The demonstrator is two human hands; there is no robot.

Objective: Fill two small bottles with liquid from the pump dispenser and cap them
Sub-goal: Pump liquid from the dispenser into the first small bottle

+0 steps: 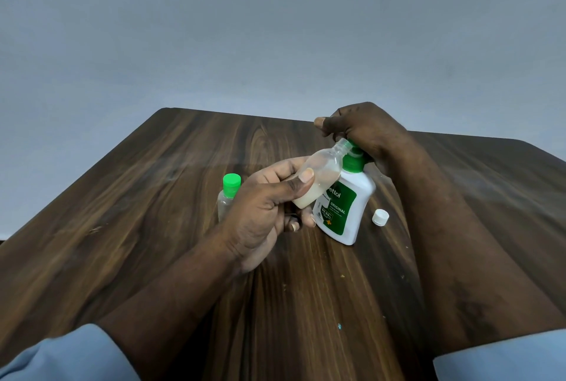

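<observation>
At the left of the group, a small bottle with a green cap [227, 197] stands upright on the wooden table [153, 197], partly hidden behind the left hand [263, 215] and seemingly clear inside, so it probably remains to be filled. That hand is closed around the open bottle [318, 178], thumb across its front, holding it tilted with its mouth up against the spout of the soap dispenser [344, 209]; pale liquid sits in its lower end. If the mouth slips off the spout, the soap would run down the dispenser's label or onto the wood. The right hand [364, 132] is curled down over the pump head; a hard press could tip the dispenser or overshoot the narrow neck. Well to the right lies the loose white cap [380, 217], on its side and liable to roll if knocked by a forearm.
</observation>
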